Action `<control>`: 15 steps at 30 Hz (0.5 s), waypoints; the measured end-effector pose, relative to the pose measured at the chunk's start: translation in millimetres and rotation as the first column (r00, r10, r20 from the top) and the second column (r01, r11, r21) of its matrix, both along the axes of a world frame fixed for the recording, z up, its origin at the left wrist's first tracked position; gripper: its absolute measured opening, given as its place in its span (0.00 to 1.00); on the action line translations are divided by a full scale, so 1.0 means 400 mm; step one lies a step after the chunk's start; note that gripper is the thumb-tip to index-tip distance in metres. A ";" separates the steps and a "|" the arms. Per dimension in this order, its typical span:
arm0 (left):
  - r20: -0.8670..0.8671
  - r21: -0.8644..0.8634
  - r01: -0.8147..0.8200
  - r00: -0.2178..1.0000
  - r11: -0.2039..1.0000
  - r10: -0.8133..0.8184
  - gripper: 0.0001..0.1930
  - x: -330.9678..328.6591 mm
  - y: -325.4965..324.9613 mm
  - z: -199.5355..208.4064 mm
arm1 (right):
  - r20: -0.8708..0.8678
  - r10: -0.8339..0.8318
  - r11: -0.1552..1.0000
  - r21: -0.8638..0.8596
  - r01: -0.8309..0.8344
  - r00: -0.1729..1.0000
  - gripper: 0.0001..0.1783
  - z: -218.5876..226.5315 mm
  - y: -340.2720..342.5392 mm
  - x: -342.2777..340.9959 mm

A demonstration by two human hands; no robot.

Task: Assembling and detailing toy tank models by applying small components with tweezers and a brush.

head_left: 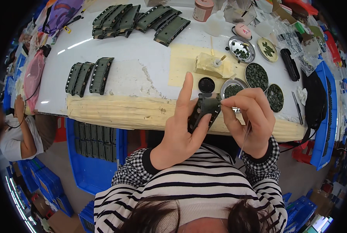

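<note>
Clasping green part [209, 105], left grip [180, 136] closed

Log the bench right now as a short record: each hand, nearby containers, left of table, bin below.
Left hand: holding curved dark green plastic part, index finger raised
Right hand: fingertips at the part's right edge, thin pale rod in the hand; any tiny piece pinched is too small to tell
Nearby containers: round tins holding small dark green pieces
Left of table: similar green parts
Bin below: blue plastic bin, rows of green parts inside
</note>
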State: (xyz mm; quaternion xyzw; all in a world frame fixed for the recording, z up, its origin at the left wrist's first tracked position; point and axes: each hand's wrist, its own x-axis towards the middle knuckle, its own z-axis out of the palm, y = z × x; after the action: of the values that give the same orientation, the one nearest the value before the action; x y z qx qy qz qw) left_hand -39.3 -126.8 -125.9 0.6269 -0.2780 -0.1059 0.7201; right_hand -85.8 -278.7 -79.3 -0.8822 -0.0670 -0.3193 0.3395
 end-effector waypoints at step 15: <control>0.494 0.227 -0.124 0.870 0.966 -0.005 0.33 0.021 0.017 0.015 | 0.023 0.045 0.966 -0.256 -0.038 0.999 0.18 0.004 0.012 0.015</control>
State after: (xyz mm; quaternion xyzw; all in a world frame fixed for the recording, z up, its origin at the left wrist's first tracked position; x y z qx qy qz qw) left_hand -30.9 -120.1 -120.0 0.7274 -0.4161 0.0445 0.5438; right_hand -79.8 -274.0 -77.7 -0.9124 -0.1310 -0.3134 0.2285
